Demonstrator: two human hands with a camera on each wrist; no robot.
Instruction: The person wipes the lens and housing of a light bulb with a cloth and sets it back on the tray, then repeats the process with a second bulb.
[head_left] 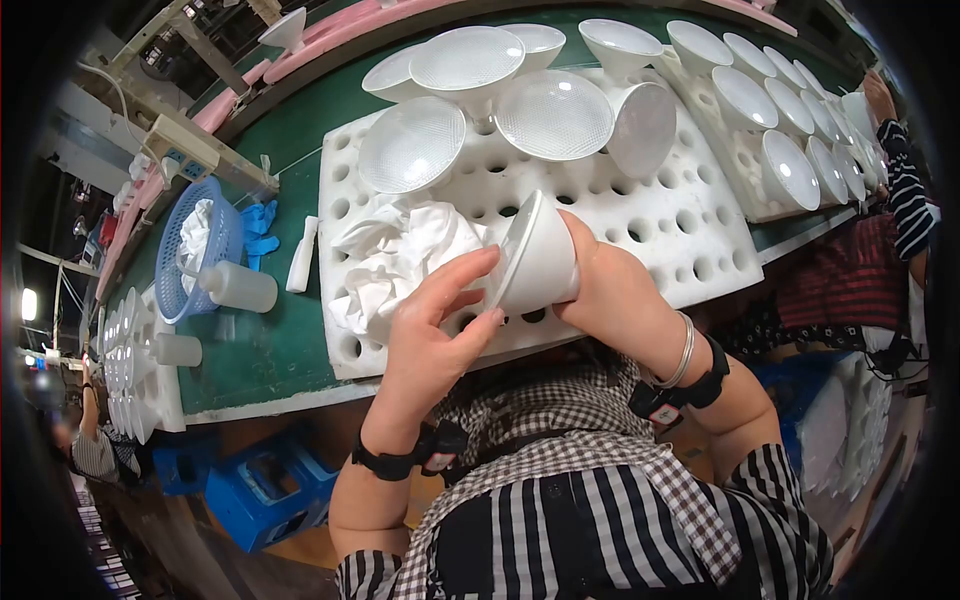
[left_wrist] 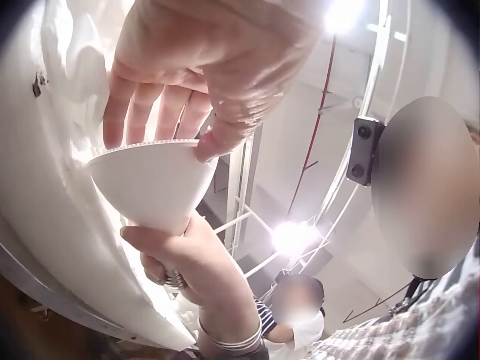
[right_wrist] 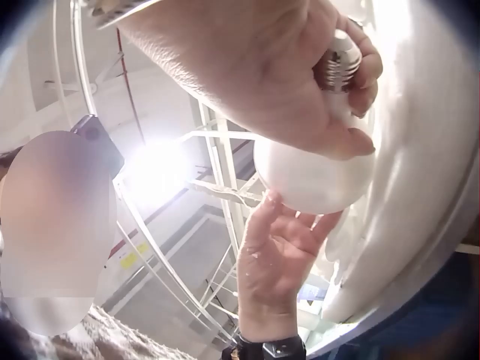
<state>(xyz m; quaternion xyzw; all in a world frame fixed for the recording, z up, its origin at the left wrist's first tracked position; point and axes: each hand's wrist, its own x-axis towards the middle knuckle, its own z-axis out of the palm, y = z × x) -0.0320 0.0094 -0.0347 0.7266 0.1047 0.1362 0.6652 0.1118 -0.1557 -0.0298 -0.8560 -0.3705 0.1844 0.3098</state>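
Note:
A white reflector bulb is held between the hands above the foam board, its wide face turned toward the left hand. Its screw base shows in the right wrist view, inside the curl of the right hand, which grips the narrow end. At the bulb's wide end is the left hand, its fingers fairly straight. Its thumb touches the rim, and the other fingertips are partly hidden behind that rim in the left wrist view. Crumpled white cloth lies just beyond the left hand.
Several similar bulbs stand in the holed foam board; more fill another board at right. On the green table at left are a blue basket, a white bottle, a white tube and a blue glove.

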